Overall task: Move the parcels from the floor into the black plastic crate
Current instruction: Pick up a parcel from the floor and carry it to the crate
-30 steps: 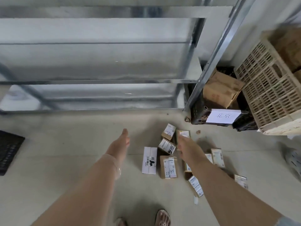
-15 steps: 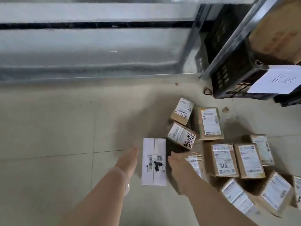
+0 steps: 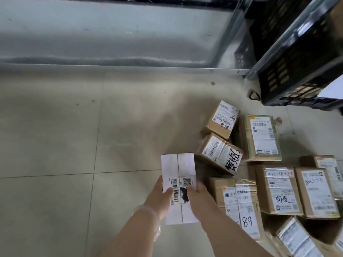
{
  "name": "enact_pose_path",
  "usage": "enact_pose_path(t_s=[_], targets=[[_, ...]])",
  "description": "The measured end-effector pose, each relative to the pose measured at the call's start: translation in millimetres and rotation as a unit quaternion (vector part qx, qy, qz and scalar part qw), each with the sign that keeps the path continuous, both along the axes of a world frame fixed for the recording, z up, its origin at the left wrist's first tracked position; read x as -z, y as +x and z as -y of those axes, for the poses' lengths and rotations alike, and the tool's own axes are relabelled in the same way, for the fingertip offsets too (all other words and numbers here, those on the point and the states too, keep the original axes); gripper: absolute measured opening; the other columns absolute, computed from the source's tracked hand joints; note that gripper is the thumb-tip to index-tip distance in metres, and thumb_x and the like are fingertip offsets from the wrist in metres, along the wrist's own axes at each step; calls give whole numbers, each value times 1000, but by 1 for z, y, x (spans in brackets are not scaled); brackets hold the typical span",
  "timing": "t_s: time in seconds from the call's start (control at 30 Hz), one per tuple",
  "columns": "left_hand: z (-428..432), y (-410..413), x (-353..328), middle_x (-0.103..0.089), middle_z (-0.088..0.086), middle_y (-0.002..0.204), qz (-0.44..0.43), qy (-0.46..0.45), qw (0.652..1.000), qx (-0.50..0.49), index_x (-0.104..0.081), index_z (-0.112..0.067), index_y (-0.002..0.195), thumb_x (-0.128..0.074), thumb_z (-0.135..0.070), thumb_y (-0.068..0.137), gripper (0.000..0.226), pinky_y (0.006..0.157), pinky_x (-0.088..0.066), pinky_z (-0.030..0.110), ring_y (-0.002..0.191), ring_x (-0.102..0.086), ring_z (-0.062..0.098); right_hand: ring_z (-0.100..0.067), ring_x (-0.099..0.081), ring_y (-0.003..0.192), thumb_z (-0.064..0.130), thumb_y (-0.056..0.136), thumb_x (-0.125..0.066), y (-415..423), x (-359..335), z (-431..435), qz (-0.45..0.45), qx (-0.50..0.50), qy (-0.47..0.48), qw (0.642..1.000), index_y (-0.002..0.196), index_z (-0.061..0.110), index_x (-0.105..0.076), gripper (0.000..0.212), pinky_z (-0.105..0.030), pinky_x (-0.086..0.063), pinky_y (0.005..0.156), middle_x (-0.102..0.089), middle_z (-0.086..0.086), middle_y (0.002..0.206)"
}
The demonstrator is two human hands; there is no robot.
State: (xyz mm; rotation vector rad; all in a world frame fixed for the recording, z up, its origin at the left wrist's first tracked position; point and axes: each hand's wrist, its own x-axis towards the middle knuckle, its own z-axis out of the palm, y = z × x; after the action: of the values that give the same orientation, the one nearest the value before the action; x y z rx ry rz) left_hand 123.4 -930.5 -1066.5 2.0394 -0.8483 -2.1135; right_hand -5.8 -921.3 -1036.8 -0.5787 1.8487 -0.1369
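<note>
A flat white parcel (image 3: 178,169) lies on the tiled floor. My left hand (image 3: 160,198) presses its left edge and my right hand (image 3: 199,199) its right edge, thumbs over the printed label. Several brown cardboard parcels with white labels lie to the right, among them one with black scrawl (image 3: 220,153), one marked 89 (image 3: 239,204) and a taller one (image 3: 261,138). The black plastic crate (image 3: 289,58) stands at the upper right with a white paper sign (image 3: 334,89) on its front.
A metal shelf rack (image 3: 111,34) runs along the back, its upright post (image 3: 228,30) beside the crate. Bare tiled floor (image 3: 65,145) stretches to the left of the parcels. A small black clip (image 3: 254,95) lies by the crate's corner.
The camera has dropped lower and closer to the floor. Both hands have reached the white parcel and closed on its two sides; before, they hovered apart beside it.
</note>
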Motion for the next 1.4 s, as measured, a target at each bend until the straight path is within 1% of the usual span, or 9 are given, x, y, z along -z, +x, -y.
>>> enact_pose_path(t_s=[0.27,0.4,0.53,0.63,0.73,0.87,1.03,1.23,1.4], targets=[[-6,48,-84,-58,-20,128,35,-36,994,-96,-34,-62,132,-48,-23,91,58,97,-50,45,113,-60,17,-2,-52,76,17,101,-40,41,-81,10,-6,-76,-56,996,135,35,-45,39,-16,-36,56,-58,7,105],[-4,73,-180,-64,-13,118,34,-46,985,-165,-45,-58,124,-54,-28,86,50,77,-59,45,97,-67,15,2,-61,89,17,95,-49,61,-168,19,17,-103,-113,988,113,55,-53,42,-18,-47,67,-68,15,106],[11,105,-304,-63,-7,106,-8,-49,970,-239,-23,-46,145,-60,-16,90,73,62,-59,39,87,-65,12,-10,-65,98,18,93,-55,81,-278,40,51,-120,-170,977,92,63,-55,45,-36,-53,89,-67,12,106],[18,128,-392,-65,-6,103,-32,-67,960,-271,-17,-50,145,-63,-16,89,80,67,-60,45,90,-63,10,-10,-62,102,21,97,-53,100,-367,63,82,-176,-191,962,107,57,-51,38,-31,-51,85,-66,11,113],[18,147,-473,-65,-3,108,-43,-115,942,-313,-18,-52,143,-62,-18,90,77,70,-60,43,91,-64,11,-17,-59,112,28,98,-51,125,-448,86,84,-239,-214,943,133,49,-45,41,-38,-48,97,-62,8,126],[-3,173,-561,-60,0,123,-70,-158,899,-403,-19,-55,140,-58,-14,93,74,65,-60,40,96,-63,11,-21,-59,111,35,97,-50,170,-531,103,58,-354,-247,900,138,45,-43,43,-38,-47,98,-63,6,124],[-52,228,-632,-65,1,117,-80,-204,846,-486,-26,-52,135,-55,-12,94,65,64,-59,46,104,-65,20,-16,-60,101,37,95,-56,243,-607,79,88,-421,-285,857,129,36,-51,35,-29,-45,84,-60,11,114],[-110,309,-682,-68,4,111,-50,-229,801,-551,-24,-54,137,-54,-21,95,62,70,-58,55,102,-65,22,-14,-60,110,45,88,-63,345,-655,35,128,-464,-307,821,115,44,-57,28,-42,-45,101,-61,15,111],[-157,406,-701,-67,5,113,-35,-241,773,-586,-25,-53,138,-58,-23,94,62,73,-57,57,105,-64,23,-9,-59,109,40,91,-62,451,-679,-5,156,-482,-318,801,114,43,-57,24,-34,-44,100,-60,21,104]])
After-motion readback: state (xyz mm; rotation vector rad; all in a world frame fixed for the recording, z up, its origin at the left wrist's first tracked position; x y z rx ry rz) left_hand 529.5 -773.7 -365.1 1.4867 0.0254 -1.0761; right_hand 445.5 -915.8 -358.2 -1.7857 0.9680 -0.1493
